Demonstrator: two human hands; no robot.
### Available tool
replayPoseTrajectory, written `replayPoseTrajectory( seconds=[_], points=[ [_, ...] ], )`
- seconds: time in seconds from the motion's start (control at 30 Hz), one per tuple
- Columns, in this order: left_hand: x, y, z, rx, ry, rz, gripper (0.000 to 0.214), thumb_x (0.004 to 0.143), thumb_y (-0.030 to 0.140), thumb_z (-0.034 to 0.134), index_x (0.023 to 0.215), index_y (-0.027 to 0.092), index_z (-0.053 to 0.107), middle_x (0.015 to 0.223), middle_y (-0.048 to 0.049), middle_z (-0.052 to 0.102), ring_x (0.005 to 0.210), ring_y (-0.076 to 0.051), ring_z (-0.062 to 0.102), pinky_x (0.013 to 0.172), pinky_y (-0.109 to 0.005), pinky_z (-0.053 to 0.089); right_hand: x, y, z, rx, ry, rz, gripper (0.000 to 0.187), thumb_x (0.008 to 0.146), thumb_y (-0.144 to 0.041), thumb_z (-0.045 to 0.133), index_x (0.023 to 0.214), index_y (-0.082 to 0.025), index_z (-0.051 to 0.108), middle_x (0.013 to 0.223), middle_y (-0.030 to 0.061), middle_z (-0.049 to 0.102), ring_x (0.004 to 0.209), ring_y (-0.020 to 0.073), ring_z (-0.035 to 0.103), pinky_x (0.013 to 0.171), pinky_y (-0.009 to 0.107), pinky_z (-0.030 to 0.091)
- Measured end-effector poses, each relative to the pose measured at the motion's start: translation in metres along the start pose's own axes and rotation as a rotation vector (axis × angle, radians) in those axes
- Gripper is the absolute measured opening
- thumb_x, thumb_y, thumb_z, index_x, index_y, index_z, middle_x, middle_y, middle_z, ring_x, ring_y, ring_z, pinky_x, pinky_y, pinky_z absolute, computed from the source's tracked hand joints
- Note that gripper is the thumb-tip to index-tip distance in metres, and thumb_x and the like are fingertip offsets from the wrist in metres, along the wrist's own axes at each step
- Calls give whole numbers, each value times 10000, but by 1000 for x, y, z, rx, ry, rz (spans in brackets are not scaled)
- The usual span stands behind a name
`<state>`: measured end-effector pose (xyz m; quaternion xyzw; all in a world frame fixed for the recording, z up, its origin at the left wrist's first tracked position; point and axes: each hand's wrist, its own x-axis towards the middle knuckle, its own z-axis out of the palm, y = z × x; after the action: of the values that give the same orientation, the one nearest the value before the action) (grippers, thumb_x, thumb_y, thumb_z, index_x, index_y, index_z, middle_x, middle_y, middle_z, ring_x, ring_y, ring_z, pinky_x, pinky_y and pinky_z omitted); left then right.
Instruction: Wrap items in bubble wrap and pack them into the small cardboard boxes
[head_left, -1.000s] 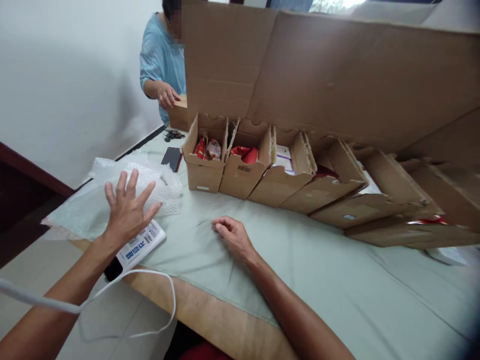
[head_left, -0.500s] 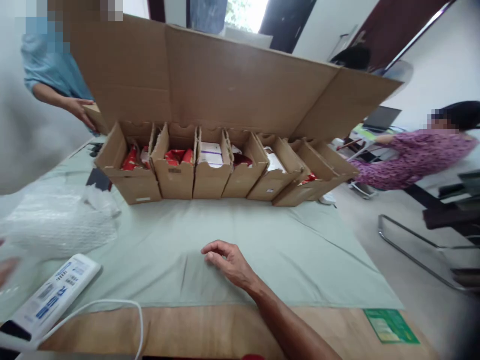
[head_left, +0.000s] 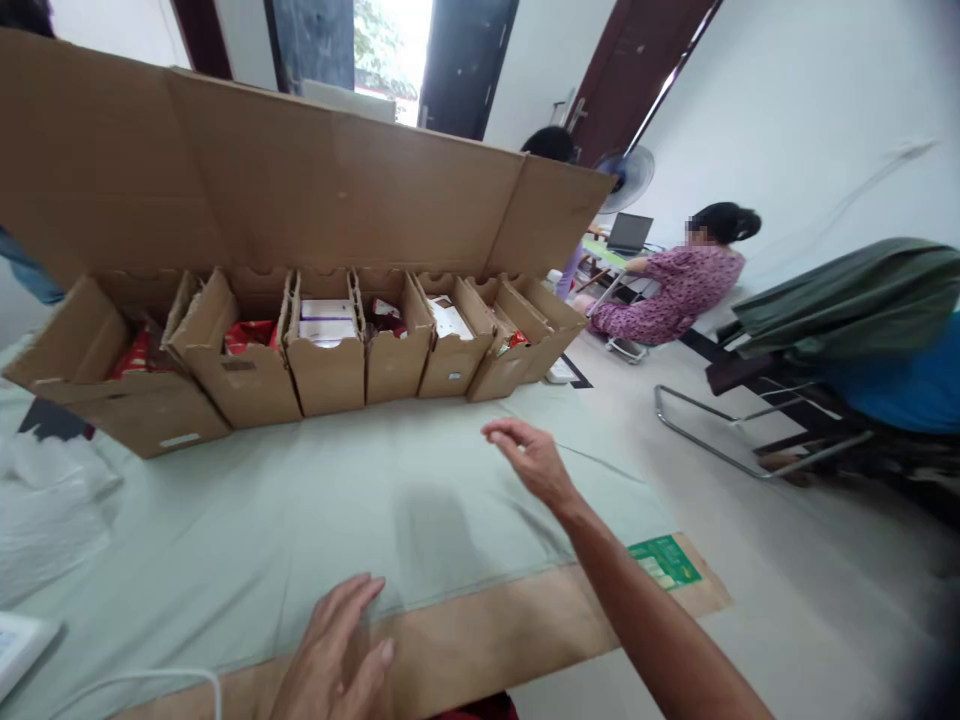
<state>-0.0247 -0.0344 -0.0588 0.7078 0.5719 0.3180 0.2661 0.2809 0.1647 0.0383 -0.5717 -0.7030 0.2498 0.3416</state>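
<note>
Two empty hands are shown: the left hand laid flat, fingers loosely together, at the near edge of the cloth, the right hand held up, fingers loosely curled, short of the open boxes; a reach is judged in hand, needing further stretch.

White walls meet a pale floor beside dark doors (daylight between).

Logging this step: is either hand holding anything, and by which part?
Nothing is held: the left hand lies on the cloth, the right hand hovers empty above it.
</note>
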Motion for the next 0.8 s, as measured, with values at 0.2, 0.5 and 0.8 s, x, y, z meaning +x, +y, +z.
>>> replayPoseTrajectory(
  seconds=[0.2, 0.5, 0.8],
  points=[
    [46, -14, 44, 254, 211, 221, 346, 937, 318, 548, 1230, 230, 712, 1336, -143, 675, 1259, -334, 620, 944, -501, 595, 72, 55, -35, -274, 69, 71, 228, 812, -208, 608, 983, -203, 758, 1005, 78, 792, 929, 239, 721, 858, 360, 555],
    [62, -23, 57, 502, 347, 313, 330, 935, 283, 559, 1228, 193, 684, 1409, -173, 602, 1322, -355, 537, 976, -494, 514, 115, 80, -22, -371, 45, 62, 289, 841, -181, 619, 1103, -195, 742, 1102, 92, 786, 1013, 249, 722, 917, 357, 541],
    [60, -28, 53, 497, 299, 290, 327, 924, 311, 596, 1220, 221, 701, 1430, -152, 610, 1338, -343, 548, 996, -484, 532, 115, 44, 25, -251, -184, -103, 428, 828, -173, 688, 1251, -239, 701, 1111, 41, 786, 1009, 200, 719, 904, 310, 541]
  ],
)
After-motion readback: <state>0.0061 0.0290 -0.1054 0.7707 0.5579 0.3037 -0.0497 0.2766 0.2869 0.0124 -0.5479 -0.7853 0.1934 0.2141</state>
